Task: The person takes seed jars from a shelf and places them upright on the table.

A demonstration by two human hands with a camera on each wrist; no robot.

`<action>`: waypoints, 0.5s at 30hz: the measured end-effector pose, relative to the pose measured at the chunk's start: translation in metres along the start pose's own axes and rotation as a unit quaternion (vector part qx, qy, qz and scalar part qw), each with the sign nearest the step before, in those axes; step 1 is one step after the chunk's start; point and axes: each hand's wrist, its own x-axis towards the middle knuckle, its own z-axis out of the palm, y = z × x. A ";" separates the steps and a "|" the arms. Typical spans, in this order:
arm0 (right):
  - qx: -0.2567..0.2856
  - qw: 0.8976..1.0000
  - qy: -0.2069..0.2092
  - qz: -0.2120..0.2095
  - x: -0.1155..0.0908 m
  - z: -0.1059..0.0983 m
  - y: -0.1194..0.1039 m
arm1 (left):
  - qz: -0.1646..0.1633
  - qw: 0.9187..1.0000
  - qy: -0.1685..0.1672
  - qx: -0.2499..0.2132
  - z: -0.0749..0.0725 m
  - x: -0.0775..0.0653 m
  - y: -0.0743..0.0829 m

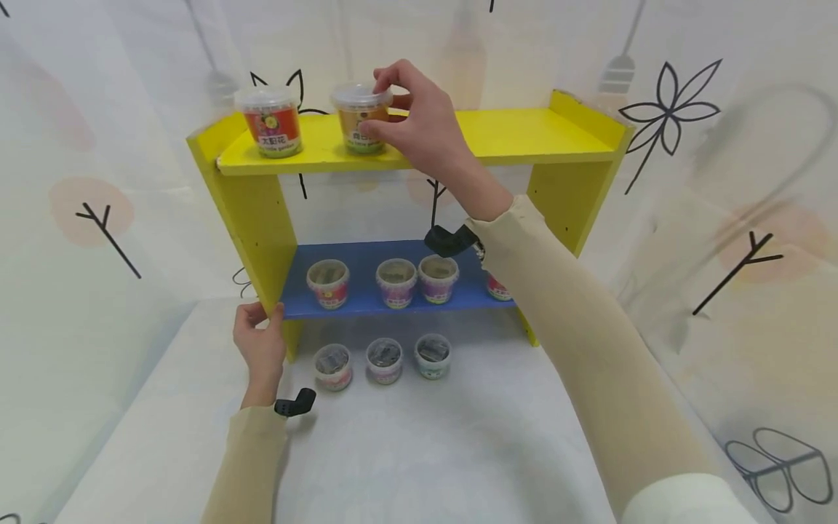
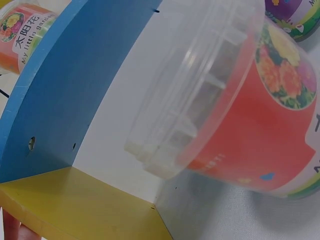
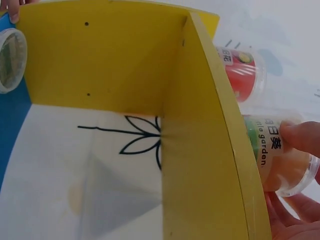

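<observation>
On the yellow top board, my right hand (image 1: 425, 124) pinches a lidded plastic tub with an orange label (image 1: 362, 120) between thumb and fingers. The right wrist view shows the thumb on the label of that same orange tub (image 3: 270, 150). To its left stands a red-labelled lidded tub (image 1: 270, 124). My left hand (image 1: 260, 349) grips the left side of the yellow and blue shelf unit (image 1: 245, 225), its thumb by the blue board's front corner. In the left wrist view, only some fingers (image 2: 17, 227) show behind the yellow panel.
Several tubs stand on the blue middle board (image 1: 356, 284), one of them a red-labelled tub (image 1: 499, 288) partly hidden by my right sleeve. Below, a pink-labelled tub (image 1: 333, 367), a purple-labelled tub (image 1: 384, 361) and a green-labelled tub (image 1: 433, 356) stand on the white tabletop (image 1: 406, 451).
</observation>
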 end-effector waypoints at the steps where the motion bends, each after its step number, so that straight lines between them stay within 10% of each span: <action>1: 0.005 1.000 0.003 -0.004 -0.001 0.000 0.001 | 0.001 1.000 0.001 0.000 0.000 0.000 0.000; 15: 0.054 0.997 0.020 -0.059 -0.019 -0.007 0.002 | 0.000 1.000 0.000 0.000 0.000 0.001 -0.001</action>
